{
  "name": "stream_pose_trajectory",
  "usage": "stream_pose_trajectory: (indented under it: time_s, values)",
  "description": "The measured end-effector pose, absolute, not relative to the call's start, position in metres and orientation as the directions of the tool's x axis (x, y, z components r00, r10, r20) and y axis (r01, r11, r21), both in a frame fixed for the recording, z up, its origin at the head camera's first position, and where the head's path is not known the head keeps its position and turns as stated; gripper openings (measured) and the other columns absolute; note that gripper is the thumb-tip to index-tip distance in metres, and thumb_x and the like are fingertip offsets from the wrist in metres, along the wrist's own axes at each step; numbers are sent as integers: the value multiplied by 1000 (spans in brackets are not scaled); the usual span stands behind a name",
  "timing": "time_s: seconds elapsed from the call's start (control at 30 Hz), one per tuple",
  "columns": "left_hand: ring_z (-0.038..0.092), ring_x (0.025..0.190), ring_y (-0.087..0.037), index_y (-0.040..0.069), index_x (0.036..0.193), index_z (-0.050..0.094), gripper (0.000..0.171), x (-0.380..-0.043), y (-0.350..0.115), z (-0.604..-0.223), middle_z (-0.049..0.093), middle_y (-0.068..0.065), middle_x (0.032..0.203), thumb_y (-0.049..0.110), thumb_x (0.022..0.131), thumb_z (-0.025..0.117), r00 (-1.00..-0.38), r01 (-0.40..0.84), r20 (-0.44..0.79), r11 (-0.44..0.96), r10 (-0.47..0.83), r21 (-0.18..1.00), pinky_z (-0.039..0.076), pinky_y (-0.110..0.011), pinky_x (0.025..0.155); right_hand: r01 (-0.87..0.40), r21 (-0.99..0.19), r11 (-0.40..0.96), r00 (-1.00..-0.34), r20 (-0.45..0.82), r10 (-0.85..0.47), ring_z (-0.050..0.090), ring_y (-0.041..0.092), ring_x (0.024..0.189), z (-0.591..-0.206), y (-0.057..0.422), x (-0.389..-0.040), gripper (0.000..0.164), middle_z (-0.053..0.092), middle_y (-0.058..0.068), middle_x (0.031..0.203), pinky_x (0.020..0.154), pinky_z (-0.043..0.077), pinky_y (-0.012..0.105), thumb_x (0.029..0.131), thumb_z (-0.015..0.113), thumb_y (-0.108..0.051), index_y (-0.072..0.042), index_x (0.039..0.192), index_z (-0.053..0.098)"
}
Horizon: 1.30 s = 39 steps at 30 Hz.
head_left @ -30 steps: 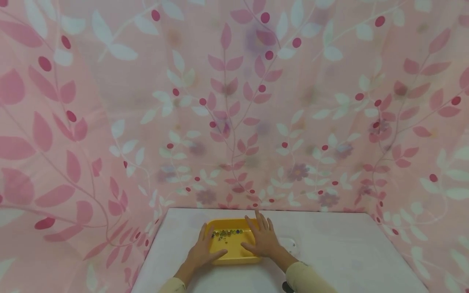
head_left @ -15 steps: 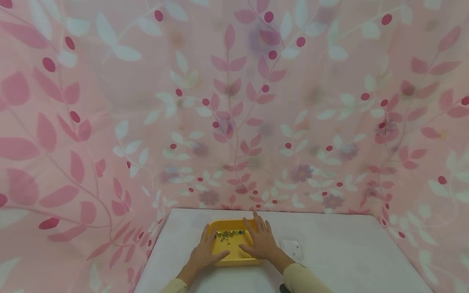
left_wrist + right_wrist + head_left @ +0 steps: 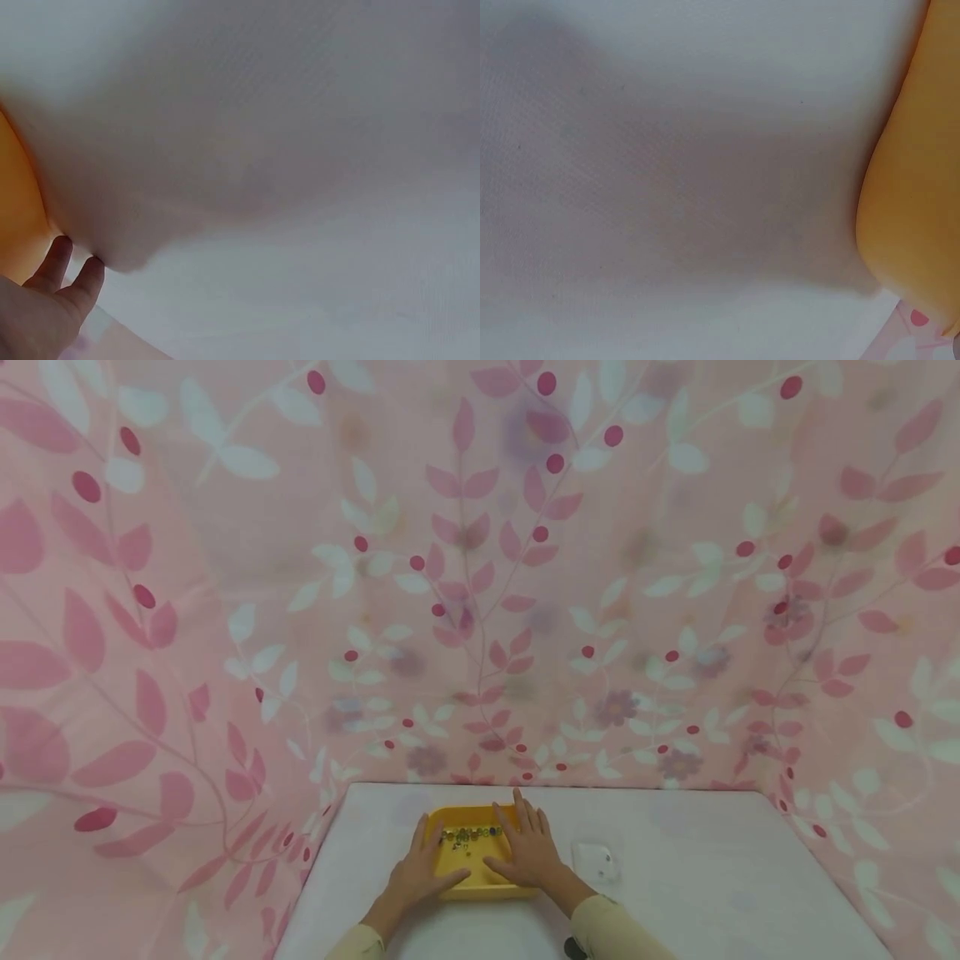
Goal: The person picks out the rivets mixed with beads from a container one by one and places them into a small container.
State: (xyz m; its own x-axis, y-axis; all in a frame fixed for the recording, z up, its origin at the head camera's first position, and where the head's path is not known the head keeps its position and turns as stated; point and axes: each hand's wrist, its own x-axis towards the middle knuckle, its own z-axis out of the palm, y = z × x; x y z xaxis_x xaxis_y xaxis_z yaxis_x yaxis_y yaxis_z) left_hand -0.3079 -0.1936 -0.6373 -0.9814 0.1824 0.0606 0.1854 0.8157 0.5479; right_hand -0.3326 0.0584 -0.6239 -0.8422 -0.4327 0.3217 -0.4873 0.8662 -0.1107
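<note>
A shallow yellow tray lies on the white table. Inside it, small glass-like beads or marbles form a loose row towards the back, with a few smaller bits in front. My left hand rests along the tray's left side, thumb stretched over the near corner. In the left wrist view, two fingers of the left hand reach down beside the tray's outer wall. On the right side, my right hand lies spread over the rim, its thumb above the tray's inside. The right wrist view shows only the tray wall, no fingers.
Right of the tray sits a small clear plastic container with tiny bits in it. A dark object is partly hidden by the right sleeve. Pink leaf-patterned cloth surrounds the white table at the back and sides.
My right hand has shifted slightly left over the tray's right rim, showing more of the clear container. The left hand stays at the tray's left side. The head view has moved a little.
</note>
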Motion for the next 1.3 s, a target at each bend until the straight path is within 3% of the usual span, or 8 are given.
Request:
stream_pose_trajectory:
  time_s: [0.4,0.53,0.77,0.87,0.97,1.07,1.3]
  values:
    - [58,114,-51,13,157,26,106,-312,-196,-635,6,-20,165,70,79,67,-980,198,75,835,187,514,53,-61,78,-480,-110,870,-846,318,-427,30,43,143,-621,52,-334,95,11,25,163,112,28,63,85,54,-71,-18,158,24]
    - [58,114,-50,12,157,26,106,-314,-197,-634,7,-19,165,72,79,65,-980,195,77,831,181,520,53,-62,78,-496,-162,853,-846,314,-432,29,43,143,-620,45,-335,95,13,25,162,111,28,62,85,56,-71,-17,157,26]
    - [60,111,-49,11,158,25,106,-311,-194,-636,7,-22,165,70,80,65,-980,195,70,823,186,534,54,-59,73,-551,-280,786,-820,359,-446,36,41,140,-621,32,-334,90,27,24,158,108,36,63,81,73,-57,-11,150,38]
    - [61,110,-48,11,157,26,105,-311,-192,-635,8,-22,165,72,80,63,-979,201,77,827,189,525,55,-57,70,-567,-307,765,-808,390,-442,46,38,133,-626,27,-337,84,40,22,150,105,43,57,80,78,-49,-7,145,44]
    - [62,108,-47,12,156,29,104,-310,-193,-635,10,-22,164,72,79,64,-979,202,95,834,179,513,55,-54,67,-584,-364,726,-801,402,-443,60,32,115,-629,22,-340,73,53,17,135,94,53,48,82,80,-39,-6,139,50]
    - [62,107,-47,11,155,32,102,-311,-194,-636,13,-23,164,71,79,65,-979,206,115,836,171,508,55,-54,66,-580,-419,698,-811,377,-447,65,24,96,-630,18,-343,64,57,11,122,85,58,41,82,81,-31,-6,135,54]
    - [62,107,-48,11,156,31,102,-310,-192,-640,10,-23,164,70,80,65,-978,210,107,813,181,543,55,-55,68,-443,-524,727,-893,189,-408,61,20,97,-636,16,-348,52,58,8,120,91,54,42,83,80,-25,-9,128,60]
